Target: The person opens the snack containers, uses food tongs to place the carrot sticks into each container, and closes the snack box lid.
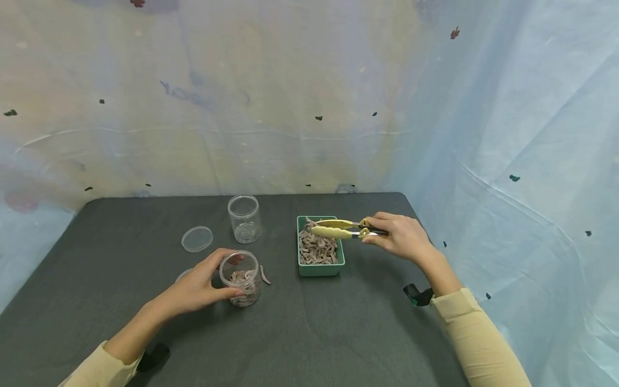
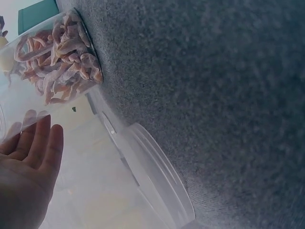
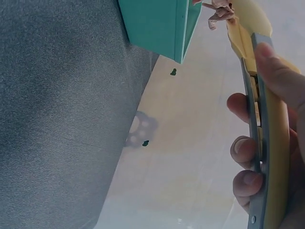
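My left hand (image 1: 203, 285) holds a clear jar (image 1: 245, 301) upright, thumb at the near side and fingers round the far side. In the left wrist view, wrinkled pinkish-grey strips (image 2: 62, 57) are heaped in the jar's lower part. One loose strip (image 1: 264, 274) lies on the table just right of it. My right hand (image 1: 398, 235) grips yellow tongs (image 1: 333, 232) over a green tub (image 1: 320, 271) filled with the same strips. In the right wrist view, a few strips (image 3: 220, 12) hang from the tongs' tips above the tub's rim.
An open clear jar (image 1: 245, 217) stands behind the held one. Left of it a clear round lid (image 1: 197, 238) lies flat, and another lid (image 2: 157, 176) is partly hidden behind my left hand. Pale sheeting (image 1: 271, 97) rises behind the dark table (image 1: 300, 344) and along its right side.
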`<state>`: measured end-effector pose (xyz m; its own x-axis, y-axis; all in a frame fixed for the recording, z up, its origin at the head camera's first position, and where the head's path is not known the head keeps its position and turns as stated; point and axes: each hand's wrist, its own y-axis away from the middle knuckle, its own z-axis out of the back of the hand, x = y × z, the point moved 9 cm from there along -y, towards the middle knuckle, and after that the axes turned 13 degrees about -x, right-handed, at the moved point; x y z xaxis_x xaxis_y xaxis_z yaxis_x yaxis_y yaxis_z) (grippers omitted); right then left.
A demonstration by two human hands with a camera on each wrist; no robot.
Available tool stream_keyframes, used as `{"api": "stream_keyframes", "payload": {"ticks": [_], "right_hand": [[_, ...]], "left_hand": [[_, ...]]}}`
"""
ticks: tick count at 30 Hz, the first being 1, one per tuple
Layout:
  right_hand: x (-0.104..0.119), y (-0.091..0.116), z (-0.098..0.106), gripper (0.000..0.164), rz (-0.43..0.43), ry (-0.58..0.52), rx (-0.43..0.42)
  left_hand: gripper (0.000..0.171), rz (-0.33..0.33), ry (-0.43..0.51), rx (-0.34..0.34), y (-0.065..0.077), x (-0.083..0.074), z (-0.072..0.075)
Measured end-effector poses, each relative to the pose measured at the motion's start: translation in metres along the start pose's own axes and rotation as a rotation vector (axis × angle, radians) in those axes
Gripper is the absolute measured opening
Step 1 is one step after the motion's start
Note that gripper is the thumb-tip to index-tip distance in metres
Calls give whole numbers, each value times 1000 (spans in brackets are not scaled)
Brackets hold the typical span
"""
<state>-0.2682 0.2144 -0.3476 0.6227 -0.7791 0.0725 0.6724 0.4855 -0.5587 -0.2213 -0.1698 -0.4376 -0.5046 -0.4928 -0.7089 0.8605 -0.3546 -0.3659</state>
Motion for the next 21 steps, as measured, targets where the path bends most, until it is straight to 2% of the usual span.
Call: {"api": "stream_keyframes", "payload": {"ticks": [13, 21], "right_hand": [[2, -1, 10, 52, -12, -42, -75], [14, -10, 19, 54, 36, -155, -167]], "left_hand": [[70, 3, -53, 9, 0, 0, 0], [69, -3, -45, 11, 0, 0, -1]]}}
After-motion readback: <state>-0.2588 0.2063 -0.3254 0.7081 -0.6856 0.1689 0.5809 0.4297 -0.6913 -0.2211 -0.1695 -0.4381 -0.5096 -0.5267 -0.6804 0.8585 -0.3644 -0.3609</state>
